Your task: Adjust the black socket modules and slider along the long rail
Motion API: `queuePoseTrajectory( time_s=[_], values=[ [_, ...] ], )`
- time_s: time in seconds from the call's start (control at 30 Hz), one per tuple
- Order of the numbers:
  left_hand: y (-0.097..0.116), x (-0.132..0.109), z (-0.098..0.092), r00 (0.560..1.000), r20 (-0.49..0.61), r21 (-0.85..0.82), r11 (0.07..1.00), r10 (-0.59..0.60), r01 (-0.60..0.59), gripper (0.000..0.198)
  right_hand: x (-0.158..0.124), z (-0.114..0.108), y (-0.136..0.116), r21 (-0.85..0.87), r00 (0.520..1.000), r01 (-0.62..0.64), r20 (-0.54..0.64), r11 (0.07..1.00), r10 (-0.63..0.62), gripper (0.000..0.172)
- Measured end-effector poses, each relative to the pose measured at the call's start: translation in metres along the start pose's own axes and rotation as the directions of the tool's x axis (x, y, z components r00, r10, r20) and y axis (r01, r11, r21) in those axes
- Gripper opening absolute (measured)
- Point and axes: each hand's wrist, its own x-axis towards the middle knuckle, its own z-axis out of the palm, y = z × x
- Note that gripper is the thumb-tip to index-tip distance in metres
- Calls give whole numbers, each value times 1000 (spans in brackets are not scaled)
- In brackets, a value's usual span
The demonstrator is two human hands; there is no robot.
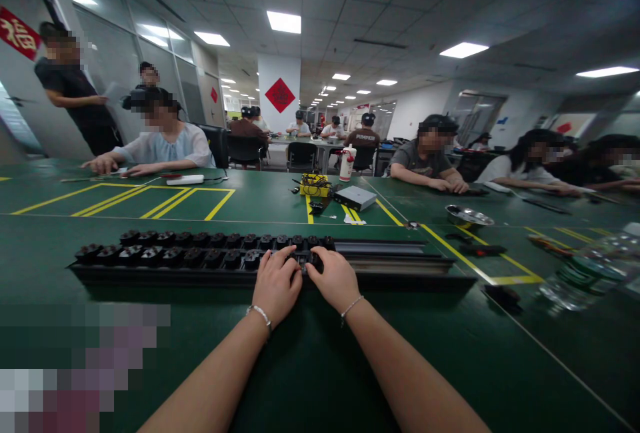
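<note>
A long black track point(410, 281) lies across the green table in front of me, with a row of black socket-like modules point(151, 255) along its left part. My left hand point(277, 284) rests over the middle of this track, its fingers bent down around the end of the row. Close beside it, my right hand point(334, 278) pinches a small black module point(317, 260) between thumb and fingers at the track. What lies under the left fingertips is mostly hidden. Behind runs a second track point(380, 246), also carrying black modules on its left.
Past the tracks are a grey box point(356, 197), a yellow holder with black cables point(314, 185) and a white bottle point(347, 163). To the right stand a metal bowl point(469, 216) and a clear water bottle point(585, 273). Other people sit around the table.
</note>
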Motion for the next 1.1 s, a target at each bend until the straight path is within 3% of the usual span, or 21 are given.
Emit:
queuePoseTrajectory(
  time_s=[1.1],
  values=[
    [1,0,-2,1000,11,24,1000,14,-15,18,3,-1,6,36,998,-10,66,999,8,29]
  ],
)
